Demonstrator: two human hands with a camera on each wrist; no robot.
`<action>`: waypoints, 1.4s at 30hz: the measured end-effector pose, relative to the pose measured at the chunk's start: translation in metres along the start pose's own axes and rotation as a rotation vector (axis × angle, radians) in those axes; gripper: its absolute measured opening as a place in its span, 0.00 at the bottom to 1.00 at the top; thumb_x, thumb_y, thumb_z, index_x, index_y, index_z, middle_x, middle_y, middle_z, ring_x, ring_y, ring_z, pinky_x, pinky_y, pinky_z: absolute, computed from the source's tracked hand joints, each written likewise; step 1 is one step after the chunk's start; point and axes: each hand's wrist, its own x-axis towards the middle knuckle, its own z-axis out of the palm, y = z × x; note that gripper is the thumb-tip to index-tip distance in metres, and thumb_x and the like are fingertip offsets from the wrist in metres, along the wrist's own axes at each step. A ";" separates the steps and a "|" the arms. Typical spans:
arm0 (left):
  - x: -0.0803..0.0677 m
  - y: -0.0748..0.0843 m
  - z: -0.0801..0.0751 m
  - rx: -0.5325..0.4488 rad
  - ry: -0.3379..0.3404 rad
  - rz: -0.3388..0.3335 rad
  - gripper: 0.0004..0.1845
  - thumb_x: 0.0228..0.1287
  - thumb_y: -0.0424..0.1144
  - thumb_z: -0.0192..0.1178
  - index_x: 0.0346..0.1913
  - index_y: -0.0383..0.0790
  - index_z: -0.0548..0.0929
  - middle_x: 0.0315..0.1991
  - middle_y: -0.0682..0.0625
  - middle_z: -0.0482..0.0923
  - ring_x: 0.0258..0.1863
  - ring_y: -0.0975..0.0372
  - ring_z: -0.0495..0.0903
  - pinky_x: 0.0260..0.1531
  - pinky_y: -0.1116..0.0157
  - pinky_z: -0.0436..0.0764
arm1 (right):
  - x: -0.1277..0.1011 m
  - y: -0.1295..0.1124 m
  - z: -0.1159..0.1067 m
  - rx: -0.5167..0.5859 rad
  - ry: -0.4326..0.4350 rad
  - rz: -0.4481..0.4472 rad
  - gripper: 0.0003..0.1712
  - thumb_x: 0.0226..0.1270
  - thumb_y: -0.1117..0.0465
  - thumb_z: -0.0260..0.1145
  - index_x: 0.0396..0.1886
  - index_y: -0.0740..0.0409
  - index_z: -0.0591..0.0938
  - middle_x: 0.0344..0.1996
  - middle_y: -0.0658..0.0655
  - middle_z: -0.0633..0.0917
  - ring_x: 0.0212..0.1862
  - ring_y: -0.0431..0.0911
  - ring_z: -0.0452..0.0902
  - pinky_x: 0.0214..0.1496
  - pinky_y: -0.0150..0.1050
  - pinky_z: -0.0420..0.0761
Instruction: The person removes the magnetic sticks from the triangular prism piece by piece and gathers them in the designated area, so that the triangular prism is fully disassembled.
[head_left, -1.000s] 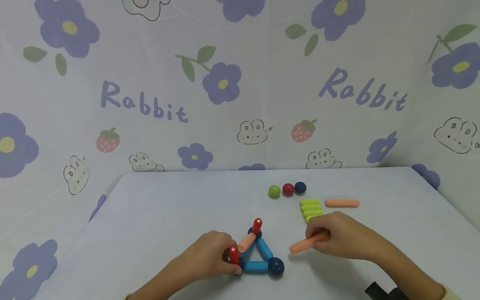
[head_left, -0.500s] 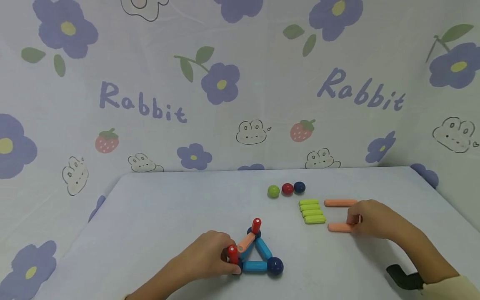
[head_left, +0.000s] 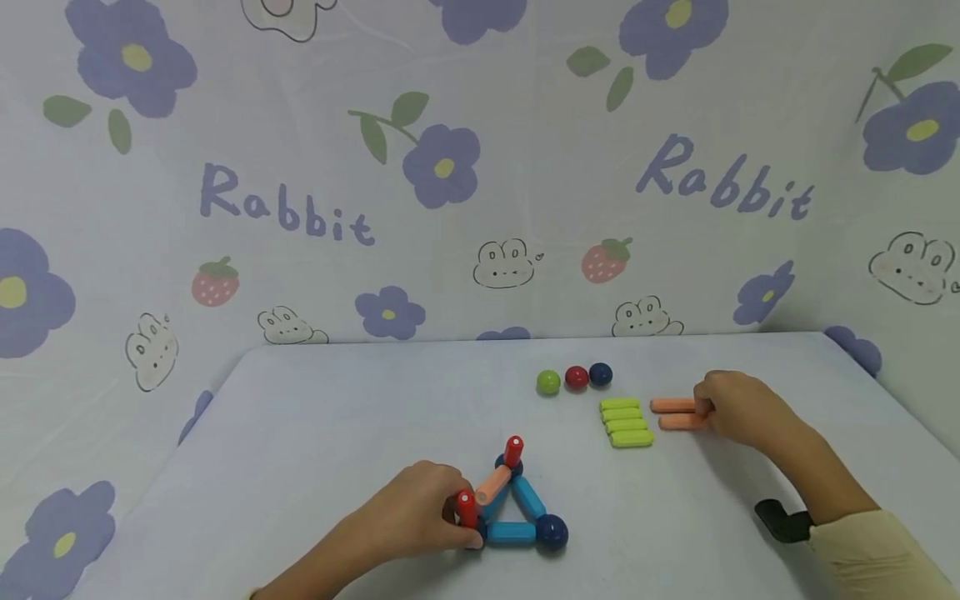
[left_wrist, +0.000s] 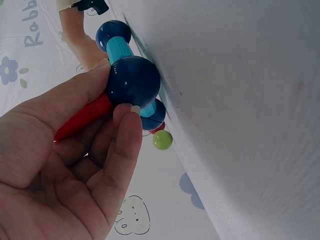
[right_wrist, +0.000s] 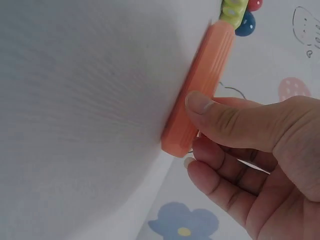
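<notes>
On the table (head_left: 337, 417), my left hand (head_left: 416, 512) grips the red stick (head_left: 467, 508) at the left corner of the triangle (head_left: 517, 508). Far right of the triangle, my right hand (head_left: 738, 408) pinches the near orange stick (head_left: 678, 422), touching a second orange stick (head_left: 671, 405) behind it, just beside 4 green sticks (head_left: 626, 422) and near 3 balls (head_left: 575, 378).

I see a pale tabletop (head_left: 337, 417) under everything. Toward its far middle sit a green ball (head_left: 548, 382), a red ball (head_left: 576, 377) and a dark blue ball (head_left: 601, 374) in a row. Just nearer lie four green sticks (head_left: 626, 422) side by side, with two orange sticks (head_left: 675, 413) to their right. At the near edge stands a triangle of blue sticks (head_left: 517, 517) and dark balls.
</notes>
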 end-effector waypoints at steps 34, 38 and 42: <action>-0.003 -0.001 -0.004 -0.006 0.023 0.028 0.10 0.52 0.40 0.78 0.29 0.47 0.85 0.21 0.63 0.75 0.21 0.71 0.74 0.25 0.73 0.77 | -0.016 -0.202 -0.010 0.231 0.107 -0.526 0.19 0.63 0.53 0.75 0.52 0.49 0.85 0.37 0.43 0.83 0.35 0.34 0.76 0.37 0.29 0.79; -0.005 -0.003 -0.002 -0.005 0.056 0.101 0.11 0.51 0.38 0.79 0.25 0.49 0.83 0.21 0.65 0.74 0.21 0.74 0.74 0.25 0.73 0.77 | -0.012 -0.223 0.009 0.187 0.248 -0.699 0.16 0.60 0.53 0.77 0.46 0.47 0.84 0.35 0.43 0.81 0.33 0.32 0.74 0.35 0.23 0.75; -0.003 -0.002 0.000 -0.004 0.047 0.106 0.10 0.52 0.39 0.78 0.26 0.49 0.84 0.22 0.66 0.75 0.23 0.74 0.75 0.26 0.74 0.77 | -0.014 -0.222 0.012 0.154 0.305 -0.690 0.12 0.58 0.58 0.77 0.35 0.47 0.80 0.29 0.41 0.78 0.29 0.32 0.69 0.29 0.21 0.71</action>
